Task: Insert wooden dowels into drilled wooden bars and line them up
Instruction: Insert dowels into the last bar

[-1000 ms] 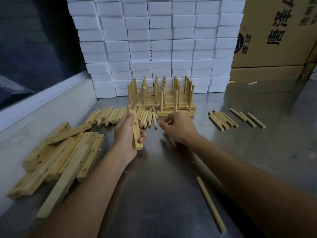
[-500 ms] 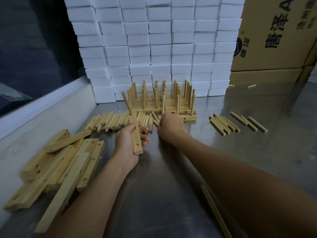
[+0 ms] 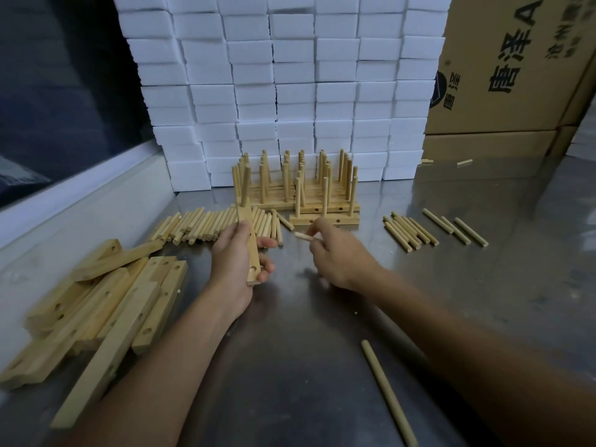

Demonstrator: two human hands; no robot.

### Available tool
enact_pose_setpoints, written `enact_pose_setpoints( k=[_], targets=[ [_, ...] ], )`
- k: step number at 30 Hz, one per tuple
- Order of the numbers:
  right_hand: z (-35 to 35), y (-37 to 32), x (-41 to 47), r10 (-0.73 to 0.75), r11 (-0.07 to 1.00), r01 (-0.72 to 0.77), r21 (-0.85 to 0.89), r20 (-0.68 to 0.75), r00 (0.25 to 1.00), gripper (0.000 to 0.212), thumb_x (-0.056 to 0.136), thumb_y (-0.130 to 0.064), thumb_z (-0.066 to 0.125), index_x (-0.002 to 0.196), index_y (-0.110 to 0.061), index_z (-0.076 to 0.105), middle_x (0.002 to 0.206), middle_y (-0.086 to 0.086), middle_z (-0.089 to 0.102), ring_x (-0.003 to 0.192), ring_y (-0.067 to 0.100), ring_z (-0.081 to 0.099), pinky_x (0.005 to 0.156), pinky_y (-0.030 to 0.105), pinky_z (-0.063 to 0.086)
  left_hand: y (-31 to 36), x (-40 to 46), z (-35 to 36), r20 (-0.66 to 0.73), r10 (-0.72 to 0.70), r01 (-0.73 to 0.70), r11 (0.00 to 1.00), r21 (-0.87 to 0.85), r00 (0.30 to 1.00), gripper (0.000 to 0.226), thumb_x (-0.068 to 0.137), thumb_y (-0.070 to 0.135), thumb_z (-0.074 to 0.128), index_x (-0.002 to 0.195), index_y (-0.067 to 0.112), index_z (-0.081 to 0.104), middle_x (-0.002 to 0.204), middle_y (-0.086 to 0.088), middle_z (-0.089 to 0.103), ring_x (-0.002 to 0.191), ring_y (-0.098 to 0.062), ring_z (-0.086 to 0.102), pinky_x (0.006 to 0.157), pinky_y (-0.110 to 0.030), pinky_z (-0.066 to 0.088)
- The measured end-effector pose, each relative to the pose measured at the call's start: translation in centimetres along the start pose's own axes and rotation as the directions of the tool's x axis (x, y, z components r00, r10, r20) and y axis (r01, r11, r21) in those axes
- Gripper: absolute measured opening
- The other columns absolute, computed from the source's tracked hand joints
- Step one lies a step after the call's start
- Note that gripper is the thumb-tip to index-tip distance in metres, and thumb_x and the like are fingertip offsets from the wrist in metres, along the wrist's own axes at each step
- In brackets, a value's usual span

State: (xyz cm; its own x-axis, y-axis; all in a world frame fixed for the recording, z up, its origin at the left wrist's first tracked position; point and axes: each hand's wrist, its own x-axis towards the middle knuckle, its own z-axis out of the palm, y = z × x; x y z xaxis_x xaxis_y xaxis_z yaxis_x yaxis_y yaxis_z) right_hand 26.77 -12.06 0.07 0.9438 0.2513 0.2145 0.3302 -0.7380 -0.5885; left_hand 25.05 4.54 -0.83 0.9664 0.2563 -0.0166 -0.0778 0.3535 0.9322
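My left hand (image 3: 235,262) grips a drilled wooden bar (image 3: 250,243) lengthwise, with one dowel (image 3: 245,185) standing in its far end. To its right, my right hand (image 3: 335,253) pinches a loose dowel (image 3: 303,236) whose tip points left toward the bar. A row of loose dowels (image 3: 209,225) lies just beyond my left hand. Finished bars with upright dowels (image 3: 300,188) stand lined up at the back. A pile of bare drilled bars (image 3: 103,304) lies at the left.
More dowels (image 3: 409,232) lie in groups at the right, and a long one (image 3: 387,391) lies near the front. A wall of white foam blocks (image 3: 290,91) and cardboard boxes (image 3: 516,75) close off the back. A raised ledge (image 3: 80,201) borders the metal table (image 3: 322,350) on the left.
My right hand reached to the dowel row, then drew back to the right holding one dowel. The bar in my left hand tilted so its dowel stands more upright.
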Motion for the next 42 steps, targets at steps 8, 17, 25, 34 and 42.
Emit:
enact_pose_setpoints(
  k=[8, 17, 25, 34, 42],
  targets=[
    [-0.1, 1.4, -1.9, 0.033, 0.993, -0.011, 0.114, -0.194, 0.981, 0.041, 0.094, -0.062, 0.048, 0.089, -0.022, 0.057, 0.069, -0.003, 0.064, 0.061, 0.013, 0.061, 0.066, 0.04, 0.058, 0.1, -0.6, 0.0, 0.046, -0.027, 0.027, 1.0, 0.002, 0.999, 0.019, 0.096, 0.003, 0.039, 0.108, 0.006, 0.053, 0.075, -0.014, 0.071, 0.042, -0.019, 0.051, 0.035, -0.022, 0.034],
    [0.2, 2.8, -1.7, 0.069, 0.964, 0.015, 0.265, -0.306, 0.95, 0.012, 0.104, -0.029, 0.046, 0.098, -0.024, 0.055, 0.078, -0.006, 0.061, 0.067, 0.008, 0.055, 0.058, 0.024, 0.043, 0.5, -1.7, 0.7, 0.089, -0.084, 0.081, 0.996, 0.039, 0.993, 0.011, 0.105, 0.023, 0.045, 0.109, 0.017, 0.054, 0.094, -0.014, 0.074, 0.044, -0.02, 0.057, 0.035, -0.021, 0.033],
    [-1.0, 2.3, -1.9, 0.131, 0.861, 0.129, 0.492, -0.459, 0.879, 0.013, 0.1, -0.034, 0.055, 0.095, -0.021, 0.057, 0.082, -0.001, 0.065, 0.073, 0.009, 0.063, 0.06, 0.018, 0.052, 0.2, -1.9, 0.7, 0.109, -0.076, 0.068, 0.995, 0.071, 0.991, 0.014, 0.104, 0.023, 0.047, 0.104, 0.014, 0.058, 0.081, -0.013, 0.063, 0.047, -0.021, 0.052, 0.035, -0.021, 0.029],
    [-1.1, 2.0, -2.3, 0.205, 0.772, -0.019, 0.635, -0.22, 0.954, 0.03, 0.1, -0.01, 0.054, 0.128, -0.021, 0.055, 0.103, 0.003, 0.067, 0.065, 0.012, 0.069, 0.058, 0.015, 0.049, 0.2, -2.0, 0.8, 0.103, -0.069, 0.06, 0.995, 0.086, 0.992, 0.014, 0.104, 0.023, 0.047, 0.105, 0.016, 0.059, 0.075, -0.01, 0.062, 0.046, -0.02, 0.052, 0.037, -0.021, 0.028],
    [-0.5, 1.6, -2.2, 0.046, 0.863, 0.089, 0.498, -0.253, 0.966, 0.031, 0.104, -0.02, 0.047, 0.13, -0.033, 0.056, 0.085, -0.005, 0.056, 0.059, 0.0, 0.05, 0.057, 0.02, 0.045, -0.3, -2.1, 1.1, 0.132, -0.047, 0.028, 0.989, 0.143, 0.99, 0.012, 0.103, 0.021, 0.048, 0.104, 0.013, 0.057, 0.07, -0.006, 0.053, 0.041, -0.017, 0.047, 0.033, -0.017, 0.023]
  ],
)
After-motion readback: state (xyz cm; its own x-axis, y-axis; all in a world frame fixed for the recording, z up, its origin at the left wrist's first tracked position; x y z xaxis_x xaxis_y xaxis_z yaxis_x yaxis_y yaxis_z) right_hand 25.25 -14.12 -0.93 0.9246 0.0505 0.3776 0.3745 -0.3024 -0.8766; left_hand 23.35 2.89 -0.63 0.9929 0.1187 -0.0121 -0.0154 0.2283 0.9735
